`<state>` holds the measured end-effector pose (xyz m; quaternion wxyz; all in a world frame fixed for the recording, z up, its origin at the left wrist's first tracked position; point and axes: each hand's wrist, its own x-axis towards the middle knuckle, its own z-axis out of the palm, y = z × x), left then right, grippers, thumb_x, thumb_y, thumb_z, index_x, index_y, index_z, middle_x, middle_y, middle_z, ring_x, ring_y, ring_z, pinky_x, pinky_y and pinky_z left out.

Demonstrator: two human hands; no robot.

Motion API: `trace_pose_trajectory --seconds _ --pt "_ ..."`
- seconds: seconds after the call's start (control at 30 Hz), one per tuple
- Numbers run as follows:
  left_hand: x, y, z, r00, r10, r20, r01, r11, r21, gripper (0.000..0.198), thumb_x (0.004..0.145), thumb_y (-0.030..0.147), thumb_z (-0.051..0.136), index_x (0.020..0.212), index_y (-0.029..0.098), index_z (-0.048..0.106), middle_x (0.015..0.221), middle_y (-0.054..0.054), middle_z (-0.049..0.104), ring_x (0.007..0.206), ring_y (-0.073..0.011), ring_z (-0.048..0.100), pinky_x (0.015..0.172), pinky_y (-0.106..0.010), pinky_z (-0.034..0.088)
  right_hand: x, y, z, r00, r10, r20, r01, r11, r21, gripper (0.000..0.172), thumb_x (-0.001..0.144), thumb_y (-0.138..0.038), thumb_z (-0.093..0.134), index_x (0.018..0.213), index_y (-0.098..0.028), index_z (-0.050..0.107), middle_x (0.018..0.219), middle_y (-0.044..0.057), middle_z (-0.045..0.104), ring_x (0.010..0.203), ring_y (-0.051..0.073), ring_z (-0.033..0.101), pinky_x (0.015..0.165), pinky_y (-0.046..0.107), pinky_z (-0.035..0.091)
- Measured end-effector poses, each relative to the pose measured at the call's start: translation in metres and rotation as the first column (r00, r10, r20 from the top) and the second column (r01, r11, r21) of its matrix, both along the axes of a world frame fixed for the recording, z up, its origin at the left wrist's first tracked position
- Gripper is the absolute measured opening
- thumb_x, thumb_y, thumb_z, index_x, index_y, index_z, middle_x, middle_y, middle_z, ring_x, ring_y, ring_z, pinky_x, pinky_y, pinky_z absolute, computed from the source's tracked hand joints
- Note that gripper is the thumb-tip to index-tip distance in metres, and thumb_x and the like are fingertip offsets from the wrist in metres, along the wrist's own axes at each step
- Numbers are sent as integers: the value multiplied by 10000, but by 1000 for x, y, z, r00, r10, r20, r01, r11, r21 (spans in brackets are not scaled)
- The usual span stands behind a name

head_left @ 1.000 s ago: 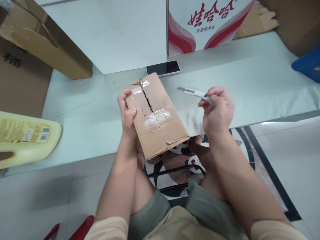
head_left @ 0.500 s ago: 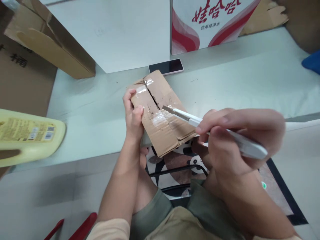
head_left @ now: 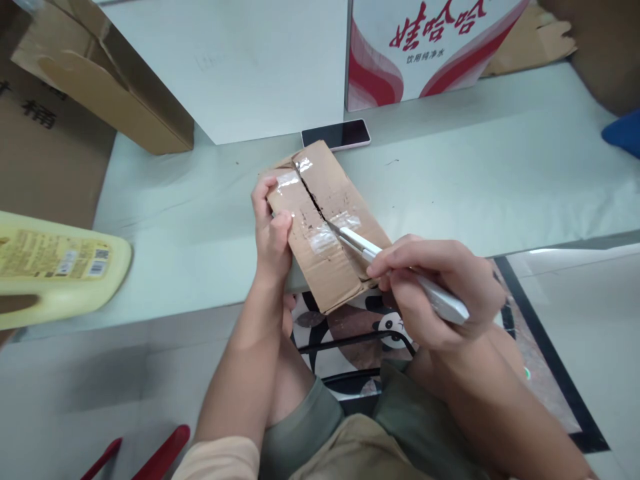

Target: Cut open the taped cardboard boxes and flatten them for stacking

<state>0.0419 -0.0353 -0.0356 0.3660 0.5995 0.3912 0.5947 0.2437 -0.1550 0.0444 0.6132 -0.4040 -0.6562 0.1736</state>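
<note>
Yellow jug (head_left: 70, 273) left, near side of the bench (head_left: 200, 220). Brown carton (head_left: 150, 110) beyond it, far side. Left hand (head_left: 271, 233) clamped on the left edge of the cardboard box (head_left: 313, 220), thumb on top. Box sits mid-scene, angled, over the bench's near edge; dark slit (head_left: 311, 195) along its seam, clear tape (head_left: 321, 240) across. Phone (head_left: 337, 135) just past its far end. Utility knife (head_left: 360, 242) tip at the seam by the tape. Right hand (head_left: 450, 273) wrapped around its handle. Red-and-white carton (head_left: 420, 73) far right.

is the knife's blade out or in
Out: the blade shows beyond the white handle in the right hand, pointing at the cardboard box.
</note>
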Motion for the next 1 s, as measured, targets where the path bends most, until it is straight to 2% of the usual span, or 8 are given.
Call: trace_pose_trajectory --seconds 0.1,0.37,0.57,0.67,0.8,0.83,0.9,1.0 --pt "0 -1 2 1000 6 -22 -6 1000 -14 658 831 719 670 1311 290 532 1416 -95 547 1372 -343 514 1189 -517 434 -1 -3 2 999 -41 1 41 999 26 302 814 -10 599 919 -287 657 748 -36 755 555 140 648 543 305 554" --pt "0 1 -1 1000 -5 -13 5 1000 10 641 850 715 661 1311 288 530 1416 -86 553 1357 -331 530 1175 -489 440 -3 -4 -2 997 -65 -43 63 997 -38 244 830 -42 589 887 -266 666 765 -22 765 568 135 684 532 282 558" --pt "1 2 -4 998 -40 58 40 999 6 602 849 675 688 1313 321 542 1364 -63 578 1280 -286 566 1067 -414 499 2 -12 8 1000 15 -7 -15 996 -91 284 786 15 582 881 -249 625 787 -10 794 608 142 710 565 280 587" --pt "3 2 -4 997 -41 62 40 999 9 581 855 651 676 1304 311 535 1368 -65 577 1284 -284 571 1079 -411 495 2 -9 7 1000 14 14 -14 999 -45 250 781 1 591 862 -232 633 746 0 763 580 147 696 558 294 582" --pt "2 3 -5 998 -29 54 29 1000 9 592 851 653 665 1304 300 522 1395 -75 570 1341 -300 546 1099 -418 490 5 -15 8 997 39 -73 -38 999 22 258 804 9 586 887 -233 626 740 8 757 562 153 669 564 328 576" --pt "1 3 -5 998 -29 51 29 1000 3 602 852 660 662 1315 303 516 1409 -76 564 1346 -304 545 1102 -422 490 7 -19 10 994 26 -106 -22 999 40 242 818 -5 596 879 -238 620 726 5 748 540 155 652 557 341 571" --pt "0 4 -6 999 -23 33 23 1000 -3 625 849 675 665 1331 306 514 1435 -78 553 1346 -307 548 1117 -431 482 12 -27 16 976 -84 -199 95 994 46 192 873 -71 625 857 -261 612 685 -10 701 486 154 603 526 358 547" --pt "-2 3 -6 1000 -6 7 6 1000 -4 642 846 686 673 1336 299 523 1450 -83 547 1351 -310 547 1148 -442 466 21 -27 19 947 -270 -174 259 962 -88 149 1012 -346 590 869 -315 619 692 -3 626 498 170 582 508 361 536"
